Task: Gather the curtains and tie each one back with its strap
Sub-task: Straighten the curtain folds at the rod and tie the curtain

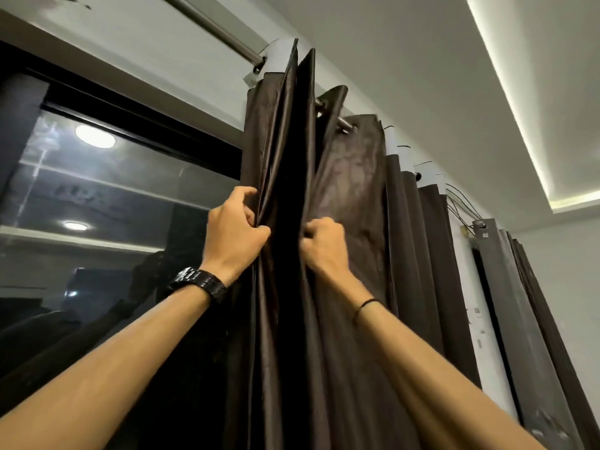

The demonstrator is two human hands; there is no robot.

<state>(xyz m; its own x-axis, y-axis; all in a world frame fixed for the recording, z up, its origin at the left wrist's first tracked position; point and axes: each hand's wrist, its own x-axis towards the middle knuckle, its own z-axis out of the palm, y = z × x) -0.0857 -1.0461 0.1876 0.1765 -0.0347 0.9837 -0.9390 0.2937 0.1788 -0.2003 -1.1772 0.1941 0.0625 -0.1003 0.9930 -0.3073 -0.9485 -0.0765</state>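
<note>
Two bare forearms reach up from the near edge. Left wrist wears a black watch (pixel 198 282); right wrist a thin black band (pixel 365 305). Left hand (pixel 235 230) curled round the left edge fold of the brown curtain (pixel 344 196), thumb and fingers gripping the cloth. Right hand (pixel 321 243) fisted on a fold just right of a dark pleat, pinching fabric. Hands near each other, the pleat between them. Curtain hangs bunched in folds from a metal rod (pixel 207 22) above. Left of it, a dark window (pixel 113 190) reflecting ceiling lights. Far right, a second curtain (pixel 532 319) against the wall. No strap visible.
</note>
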